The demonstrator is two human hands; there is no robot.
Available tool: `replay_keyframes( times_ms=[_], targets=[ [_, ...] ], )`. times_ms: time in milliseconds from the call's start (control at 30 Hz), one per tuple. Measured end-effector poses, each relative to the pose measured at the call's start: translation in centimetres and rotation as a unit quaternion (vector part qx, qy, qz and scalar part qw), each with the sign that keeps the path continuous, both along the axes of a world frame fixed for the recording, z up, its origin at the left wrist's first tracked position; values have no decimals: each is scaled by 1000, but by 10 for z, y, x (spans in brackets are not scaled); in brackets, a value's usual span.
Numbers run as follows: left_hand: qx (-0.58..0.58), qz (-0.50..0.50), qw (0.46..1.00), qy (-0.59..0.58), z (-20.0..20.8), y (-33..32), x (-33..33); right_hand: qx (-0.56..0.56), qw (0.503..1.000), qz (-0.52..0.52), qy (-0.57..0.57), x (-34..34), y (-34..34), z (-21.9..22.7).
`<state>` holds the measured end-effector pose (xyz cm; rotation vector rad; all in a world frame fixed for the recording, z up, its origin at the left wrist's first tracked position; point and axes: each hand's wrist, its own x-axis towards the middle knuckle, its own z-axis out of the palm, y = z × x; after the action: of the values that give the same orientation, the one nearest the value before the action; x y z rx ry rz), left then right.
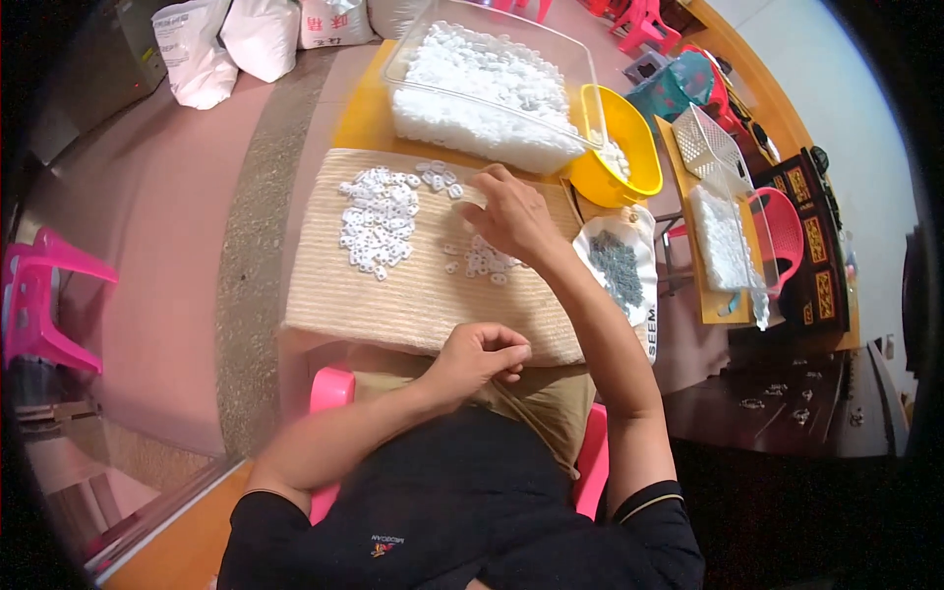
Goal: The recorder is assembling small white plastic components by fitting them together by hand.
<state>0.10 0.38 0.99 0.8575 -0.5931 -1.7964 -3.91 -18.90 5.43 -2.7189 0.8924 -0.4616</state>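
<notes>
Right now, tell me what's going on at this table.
A seated person is sorting small white plastic pieces spread on a woven mat. The right hand reaches out over a smaller scatter of pieces, while the left hand is curled closed near the mat's front edge. A clear bin full of white pieces and a yellow bowl sit behind; a cloth with grey parts lies at the right.

- Whatever the left hand (479, 356) pinches stays hidden inside its curled fingers.
- Small white pieces (484, 261) under the right hand (511, 214) fingers are partly covered, their shape too small to tell.
</notes>
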Motion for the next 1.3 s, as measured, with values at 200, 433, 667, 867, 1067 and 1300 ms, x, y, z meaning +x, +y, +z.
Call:
replay_keyframes(
  times_ms=[200, 433, 667, 867, 1067, 1300],
  targets=[
    [-18, 8, 1000, -11, 0, 0, 1, -89, 992, 31, 83, 46, -8, -2],
    [-5, -2, 1000, 12, 0, 2, -2, -104, 982, 75, 137, 67, -17, -11],
    [-2, 3, 1000, 2, -1, 1, -2, -113, 977, 105, 149, 58, -26, -16],
    [-8, -3, 1000, -1, -2, 2, -2, -145, 972, 86, 166, 42, -31, -18],
    [0, -4, 1000, -7, -1, 2, -2, -159, 972, 91, 146, 29, -36, -23],
    [-1, -12, 1000, -16, 1, 1, 0, -122, 977, 83, 151, 27, -38, -26]
  ],
)
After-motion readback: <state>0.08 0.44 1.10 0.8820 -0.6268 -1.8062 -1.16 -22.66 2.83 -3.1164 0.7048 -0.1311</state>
